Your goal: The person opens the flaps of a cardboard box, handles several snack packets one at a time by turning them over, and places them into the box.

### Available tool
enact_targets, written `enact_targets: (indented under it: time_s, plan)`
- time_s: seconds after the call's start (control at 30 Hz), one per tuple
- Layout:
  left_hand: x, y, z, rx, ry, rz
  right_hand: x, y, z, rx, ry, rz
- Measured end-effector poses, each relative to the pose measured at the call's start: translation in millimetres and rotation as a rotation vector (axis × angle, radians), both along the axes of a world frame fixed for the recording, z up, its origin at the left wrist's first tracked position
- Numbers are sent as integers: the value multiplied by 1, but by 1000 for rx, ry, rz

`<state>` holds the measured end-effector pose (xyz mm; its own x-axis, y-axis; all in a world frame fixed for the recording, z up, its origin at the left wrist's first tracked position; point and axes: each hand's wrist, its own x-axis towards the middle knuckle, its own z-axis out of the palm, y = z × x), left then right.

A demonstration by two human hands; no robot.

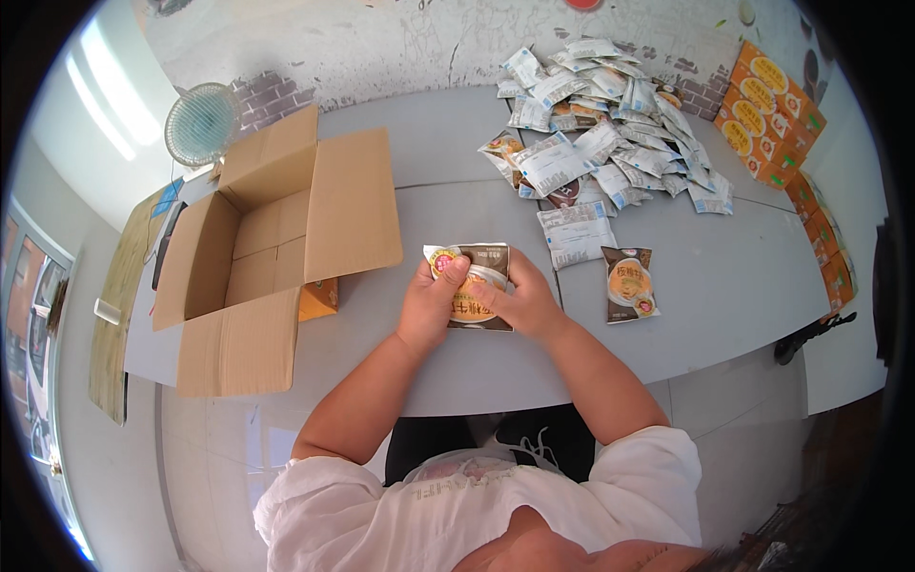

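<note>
- You have the brown packet [465,311] between both hands, close to the near edge of the table [419,377], right of the open cardboard box [353,205].
- Your left hand [425,307] grasps its left side, thumb lying on the printed front; your right hand [534,303] grasps the right side, thumb also across the front.
- To hold it well, keep the two grips level and spread the pressure over your thumbs; a hard pinch in the middle could, I judge, crush the contents or strain the seals.
- Look at which way it faces: its red spot sits at the upper left, while on the loose brown packet [630,286] to your right it sits at the lower right, so yours seems turned end for end.
- Give your right elbow room, as that loose packet and the silver-backed packet [577,234] lie near that arm; the big heap of packets [629,124] stands farther back.
- Most of your fingers are hidden behind the packet, so how they press there cannot be told, nor can the state of its back.
- Your thumbs cover part of the front.
- A flap hides most of the small orange box [319,299] beside the cardboard box.
- In the heap, packets overlap too much to count, and the lowest ones are buried.
</note>
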<state>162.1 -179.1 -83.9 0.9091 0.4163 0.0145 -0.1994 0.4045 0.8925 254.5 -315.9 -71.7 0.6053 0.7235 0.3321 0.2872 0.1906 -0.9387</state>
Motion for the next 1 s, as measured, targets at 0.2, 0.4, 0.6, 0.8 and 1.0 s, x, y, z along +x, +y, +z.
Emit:
enact_targets:
  time_s: [0.2,0.4,0.6,0.8,1.0]
  plan:
    - [-4,1,-8,366,0,87,-11,1,7,-173,-132,-150]
    - [-5,-9,-5,431,37,120,-12,-1,2,-162,-116,-236]
    - [-4,-12,0,433,70,129,-12,0,6,-110,138,-196]
    - [-2,-10,0,378,101,143,-1,-5,4,-166,-57,-148]
    - [-4,-8,-1,388,64,125,-11,-6,16,-347,-84,-86]
